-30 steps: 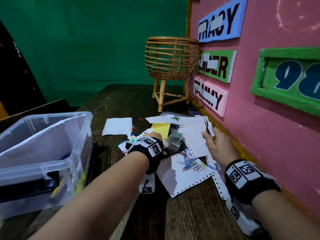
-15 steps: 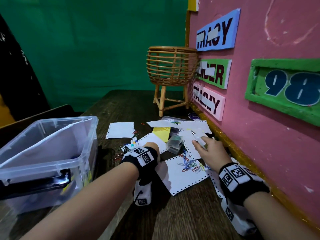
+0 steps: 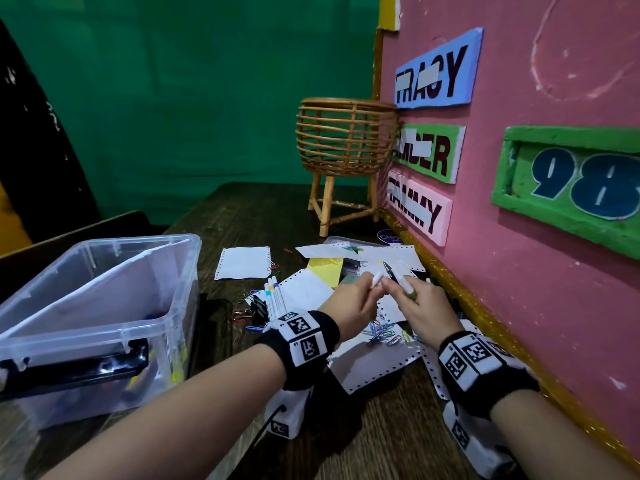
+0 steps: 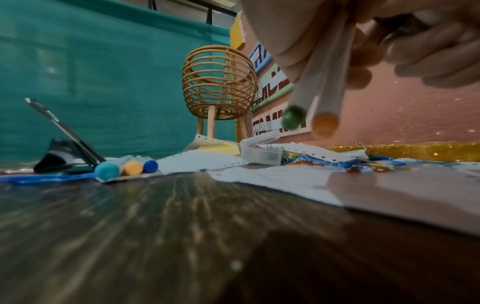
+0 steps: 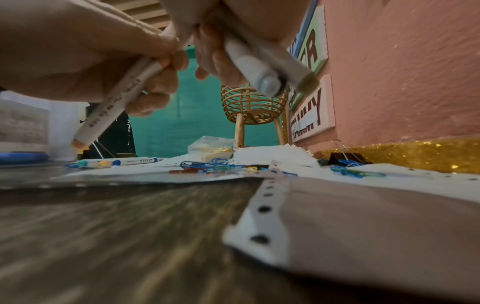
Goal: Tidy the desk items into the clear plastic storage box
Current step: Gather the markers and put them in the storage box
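Note:
My left hand (image 3: 367, 292) grips two white markers (image 4: 322, 86), one with a green end cap and one with an orange one. Right beside it, fingertips almost touching, my right hand (image 3: 405, 292) grips a white marker (image 5: 254, 67) together with a dark-tipped pen (image 3: 389, 270). Both hands hover just above the scattered papers (image 3: 374, 365) near the pink wall. The clear plastic storage box (image 3: 104, 306) stands open at the left with a few items inside. Three more markers (image 3: 273, 296) lie on the desk between the box and my left hand.
Coloured paper clips (image 3: 384, 334) lie on the paper under my hands. A black binder clip (image 3: 258, 308) sits by the loose markers. A yellow sticky pad (image 3: 325, 271), a small clear case (image 4: 259, 152) and a rattan basket stand (image 3: 346, 136) are farther back.
My left hand has left the desk with two markers and swung right to meet my right hand. The right hand has drawn slightly towards it, still holding its marker.

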{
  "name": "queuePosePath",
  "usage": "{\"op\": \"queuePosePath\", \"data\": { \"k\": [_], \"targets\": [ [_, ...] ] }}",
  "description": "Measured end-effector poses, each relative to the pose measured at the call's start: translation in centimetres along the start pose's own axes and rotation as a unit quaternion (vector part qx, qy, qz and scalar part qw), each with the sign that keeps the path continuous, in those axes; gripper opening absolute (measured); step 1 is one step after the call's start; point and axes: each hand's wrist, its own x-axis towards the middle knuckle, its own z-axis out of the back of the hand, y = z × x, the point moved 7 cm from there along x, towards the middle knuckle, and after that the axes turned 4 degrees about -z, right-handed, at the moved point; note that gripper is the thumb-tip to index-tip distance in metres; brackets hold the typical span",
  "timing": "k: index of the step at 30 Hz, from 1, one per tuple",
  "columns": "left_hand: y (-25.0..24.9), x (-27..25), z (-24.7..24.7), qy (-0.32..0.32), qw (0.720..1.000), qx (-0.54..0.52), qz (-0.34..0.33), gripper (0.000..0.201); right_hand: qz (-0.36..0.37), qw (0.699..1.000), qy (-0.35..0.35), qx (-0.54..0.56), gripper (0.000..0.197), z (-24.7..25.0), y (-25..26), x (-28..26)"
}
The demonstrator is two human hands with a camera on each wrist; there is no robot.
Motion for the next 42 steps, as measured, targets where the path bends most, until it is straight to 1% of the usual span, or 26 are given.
{"op": "queuePosePath", "data": {
  "k": [2,3,5,6,8,11,13,15,18,21,23,24,25,27,28,29,31,34,37,40,42],
  "targets": [
    [-0.1,0.1,0.7,-0.038,0.999,-0.012,-0.019,0.027,0.006,1.000,0.002,0.011,0.020,-0.1,0.0,0.0],
    [-0.2,0.2,1.2,-0.061,0.998,-0.006,-0.034,0.026,0.005,1.000,0.005,0.015,0.015,-0.2,0.0,0.0],
    [-0.5,0.2,1.9,-0.100,0.993,-0.005,-0.064,0.023,0.008,0.999,0.008,0.037,0.020,-0.3,0.1,-0.1],
    [-0.7,0.1,2.1,-0.110,0.991,-0.012,-0.071,0.022,0.011,0.999,0.010,0.051,0.023,-0.2,0.3,-0.2],
    [-0.8,0.1,2.1,-0.105,0.991,-0.016,-0.077,0.022,0.012,0.998,0.021,0.062,0.026,-0.2,0.7,-0.5],
    [-1.0,0.0,1.5,-0.071,0.995,-0.027,-0.059,0.023,0.001,0.997,0.040,0.065,0.027,-0.3,1.0,-0.6],
    [-1.4,-0.2,1.4,-0.064,0.996,-0.036,-0.054,0.016,-0.008,0.996,0.049,0.078,0.031,-0.5,0.8,-0.6],
    [-1.7,-0.4,1.7,-0.076,0.994,-0.056,-0.056,0.010,-0.021,0.994,0.052,0.098,0.031,-0.5,0.6,-0.6],
    [-1.8,-0.6,2.0,-0.095,0.988,-0.109,-0.059,0.009,-0.033,0.992,0.046,0.112,0.033,-0.6,0.4,-0.5],
    [-2.2,-0.7,1.9,-0.100,0.986,-0.107,-0.077,0.010,-0.036,0.992,0.033,0.120,0.035,-0.4,0.5,-0.3],
    [-2.4,-0.6,1.9,-0.111,0.986,-0.090,-0.081,0.012,-0.017,0.996,0.011,0.085,0.024,-0.1,0.8,-0.3],
    [-2.4,-0.6,2.0,-0.119,0.985,-0.090,-0.082,0.012,0.004,0.998,0.002,0.058,0.015,0.0,1.0,-0.3],
    [-2.5,-0.5,2.0,-0.125,0.983,-0.104,-0.083,0.009,0.035,0.999,-0.008,0.031,0.012,0.1,1.5,-0.4],
    [-2.3,-0.3,1.9,-0.131,0.979,-0.141,-0.073,0.006,0.100,0.995,-0.012,-0.023,0.024,-0.3,2.3,-0.6],
    [-2.1,-0.2,1.9,-0.131,0.978,-0.149,-0.065,0.007,0.116,0.993,-0.011,-0.036,0.026,-0.4,2.5,-0.6],
    [-2.0,-0.2,1.8,-0.128,0.978,-0.155,-0.060,0.009,0.124,0.991,-0.012,-0.044,0.026,-0.5,2.7,-0.6],
    [-2.0,-0.2,1.6,-0.114,0.980,-0.148,-0.061,0.021,0.134,0.989,-0.015,-0.055,0.027,-0.6,2.8,-0.6],
    [-1.3,0.1,0.8,-0.087,0.990,-0.099,-0.042,0.037,0.139,0.989,-0.015,-0.050,0.024,-0.7,2.7,-0.5],
    [-0.6,0.2,0.3,-0.069,0.994,-0.079,0.000,0.038,0.124,0.991,0.005,-0.043,0.014,-1.2,2.1,-0.2],
    [-0.7,0.0,0.2,-0.044,0.992,-0.112,0.023,0.035,0.105,0.994,0.010,-0.032,0.018,-1.2,1.7,-0.1],
    [-1.0,0.0,-0.3,-0.013,0.993,-0.115,0.021,0.032,0.095,0.995,-0.004,-0.021,0.023,-0.9,1.5,0.0]
  ]
}}
